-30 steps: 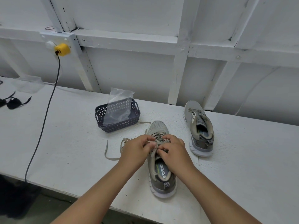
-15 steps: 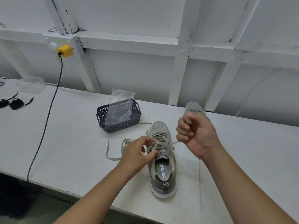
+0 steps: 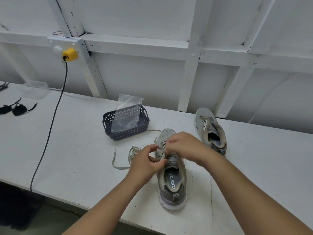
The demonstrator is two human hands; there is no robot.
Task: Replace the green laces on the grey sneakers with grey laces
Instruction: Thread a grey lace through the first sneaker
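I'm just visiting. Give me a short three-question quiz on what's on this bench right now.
1. True or false: both hands are at the near sneaker.
2. What stands in the dark basket: A) clear plastic bag, B) a brush, C) a bottle?
3. Fill in: the loose lace lies on the near sneaker's ____ side.

Key: 1 true, left hand and right hand work its lacing; 2 A; 3 left.

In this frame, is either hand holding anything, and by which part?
Both hands work at the eyelet area of the near grey mesh sneaker. The left hand seems to pinch its pale grey lace beside the eyelets; the right hand is blurred, so its hold cannot be told.
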